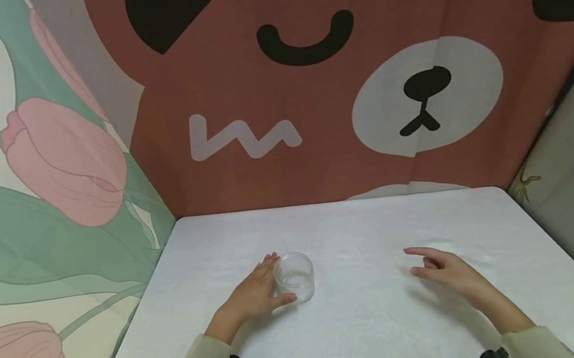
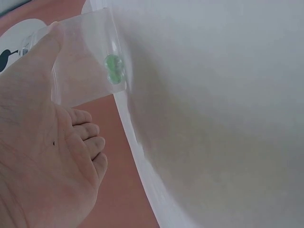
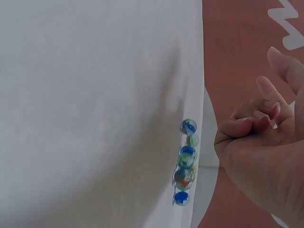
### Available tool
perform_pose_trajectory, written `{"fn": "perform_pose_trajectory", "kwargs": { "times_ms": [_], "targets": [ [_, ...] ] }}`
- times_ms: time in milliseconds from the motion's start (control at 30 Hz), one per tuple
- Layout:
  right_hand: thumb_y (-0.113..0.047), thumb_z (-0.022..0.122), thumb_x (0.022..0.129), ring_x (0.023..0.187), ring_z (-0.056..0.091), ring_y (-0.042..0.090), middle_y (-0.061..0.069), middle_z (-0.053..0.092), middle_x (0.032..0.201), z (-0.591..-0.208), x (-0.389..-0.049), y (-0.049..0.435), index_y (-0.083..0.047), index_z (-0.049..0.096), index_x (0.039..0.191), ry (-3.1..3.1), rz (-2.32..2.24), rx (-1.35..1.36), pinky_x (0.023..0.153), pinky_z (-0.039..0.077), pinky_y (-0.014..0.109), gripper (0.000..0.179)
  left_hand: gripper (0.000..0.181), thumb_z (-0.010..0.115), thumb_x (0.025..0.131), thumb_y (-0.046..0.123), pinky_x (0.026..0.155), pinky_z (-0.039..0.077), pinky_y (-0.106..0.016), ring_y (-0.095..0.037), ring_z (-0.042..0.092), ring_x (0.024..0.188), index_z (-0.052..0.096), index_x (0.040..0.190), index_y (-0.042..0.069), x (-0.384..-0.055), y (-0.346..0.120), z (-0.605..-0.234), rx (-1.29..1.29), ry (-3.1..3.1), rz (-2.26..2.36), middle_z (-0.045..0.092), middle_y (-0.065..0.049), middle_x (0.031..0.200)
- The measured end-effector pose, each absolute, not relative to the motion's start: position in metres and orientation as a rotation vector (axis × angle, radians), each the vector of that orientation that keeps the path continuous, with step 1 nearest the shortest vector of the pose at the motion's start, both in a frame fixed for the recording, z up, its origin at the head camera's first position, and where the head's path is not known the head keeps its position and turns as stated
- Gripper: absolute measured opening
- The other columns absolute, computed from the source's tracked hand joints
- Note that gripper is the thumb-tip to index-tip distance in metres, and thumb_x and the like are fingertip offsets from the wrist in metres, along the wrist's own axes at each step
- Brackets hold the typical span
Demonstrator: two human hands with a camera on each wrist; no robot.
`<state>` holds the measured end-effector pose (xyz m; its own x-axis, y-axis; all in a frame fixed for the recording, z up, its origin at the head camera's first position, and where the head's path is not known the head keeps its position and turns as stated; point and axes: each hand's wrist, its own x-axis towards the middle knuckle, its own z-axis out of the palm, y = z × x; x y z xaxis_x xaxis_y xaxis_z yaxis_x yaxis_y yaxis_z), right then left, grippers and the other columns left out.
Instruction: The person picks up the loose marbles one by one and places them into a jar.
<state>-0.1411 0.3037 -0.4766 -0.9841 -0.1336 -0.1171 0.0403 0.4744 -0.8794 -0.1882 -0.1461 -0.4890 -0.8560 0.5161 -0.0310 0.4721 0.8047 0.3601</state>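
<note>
The left hand holds a clear, round plastic cup, its thumb at the near side and its fingers at the left. The cup stands upright on the white-covered worktop; something green and glassy shows through its wall at the base. The right hand hovers well apart, forefinger and thumb spaced, other fingers curled. Near it, blue, green and orange-streaked glass marbles lie on the worktop.

one clear container; two hands; one table; marbles, six at least
</note>
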Motion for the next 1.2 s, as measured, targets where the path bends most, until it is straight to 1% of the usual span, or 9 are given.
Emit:
{"fn": "perform_pose_trajectory", "kwargs": {
  "times_ms": [200,500,700,867,1200],
  "targets": [
    [-0.029,0.072,0.096,0.071,0.038,0.009,-0.001,0.036,0.079,-0.478,-0.138,0.316,-0.009,0.053,0.147,2.538,-1.51,-0.036,0.061,0.036,0.025,0.058,0.103,0.063,0.089,0.068,0.124,0.025,-0.047,-0.031,0.021,0.154,0.028,0.158,-0.001,-0.187,-0.145,-0.487,0.793,2.864,0.545,0.026,-0.015,0.166],
    [-0.036,0.072,0.095,0.077,0.042,0.013,0.001,0.041,0.083,-0.477,-0.136,0.327,-0.01,0.051,0.149,2.539,-1.434,0.072,0.061,0.036,0.028,0.063,0.104,0.063,0.089,0.068,0.125,0.024,-0.047,-0.029,0.019,0.155,0.026,0.159,0.0,-0.187,-0.146,-0.487,0.772,2.853,0.538,0.023,-0.013,0.167],
    [-0.035,0.071,0.096,0.078,0.042,0.012,0.001,0.039,0.083,-0.478,-0.132,0.337,-0.008,0.051,0.149,2.556,-1.429,0.055,0.062,0.036,0.028,0.063,0.105,0.062,0.089,0.068,0.125,0.024,-0.046,-0.03,0.019,0.155,0.026,0.159,-0.001,-0.188,-0.147,-0.488,0.79,2.854,0.529,0.023,-0.015,0.167],
    [-0.033,0.072,0.095,0.074,0.042,0.012,0.0,0.04,0.08,-0.478,-0.13,0.345,-0.006,0.052,0.148,2.58,-1.403,0.058,0.06,0.034,0.028,0.063,0.105,0.06,0.089,0.07,0.126,0.021,-0.044,-0.027,0.017,0.156,0.024,0.16,0.001,-0.186,-0.146,-0.488,0.771,2.851,0.503,0.021,-0.012,0.168],
    [-0.034,0.073,0.095,0.076,0.042,0.011,0.0,0.042,0.081,-0.478,-0.13,0.354,-0.003,0.051,0.147,2.594,-1.36,0.078,0.061,0.033,0.027,0.065,0.105,0.06,0.089,0.071,0.125,0.023,-0.045,-0.028,0.019,0.155,0.025,0.159,0.001,-0.186,-0.146,-0.489,0.784,2.869,0.503,0.024,-0.013,0.167]
  ]
}}
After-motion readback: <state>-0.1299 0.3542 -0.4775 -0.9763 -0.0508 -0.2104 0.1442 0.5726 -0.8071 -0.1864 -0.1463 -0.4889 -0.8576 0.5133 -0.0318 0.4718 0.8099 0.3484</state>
